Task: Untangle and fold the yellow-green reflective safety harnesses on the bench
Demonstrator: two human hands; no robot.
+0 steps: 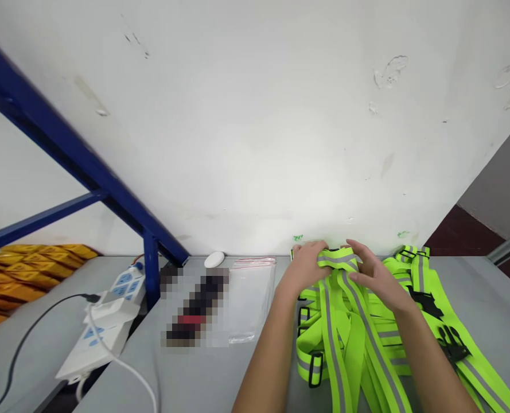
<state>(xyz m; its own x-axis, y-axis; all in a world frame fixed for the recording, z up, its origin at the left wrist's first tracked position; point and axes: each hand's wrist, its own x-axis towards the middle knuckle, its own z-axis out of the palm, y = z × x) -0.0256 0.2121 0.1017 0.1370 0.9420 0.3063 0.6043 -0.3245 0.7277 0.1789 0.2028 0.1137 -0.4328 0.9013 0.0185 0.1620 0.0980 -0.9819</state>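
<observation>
A heap of neon-green reflective straps (358, 344) with grey stripes and black buckles lies on the grey table (203, 373) at the right. My left hand (304, 268) grips the top fold of one strap from the left. My right hand (373, 272) pinches the same fold from the right, fingers curled over the grey stripe. Both hands hold it just above the heap, close to the white wall.
A stack of clear zip bags (248, 298) lies left of the straps, with a blurred dark object (194, 312) beside it and a small white puck (214, 259) behind. A white power strip (108, 321) with cables sits at the left near a blue rack post (151, 275). Yellow packets (18, 269) lie far left.
</observation>
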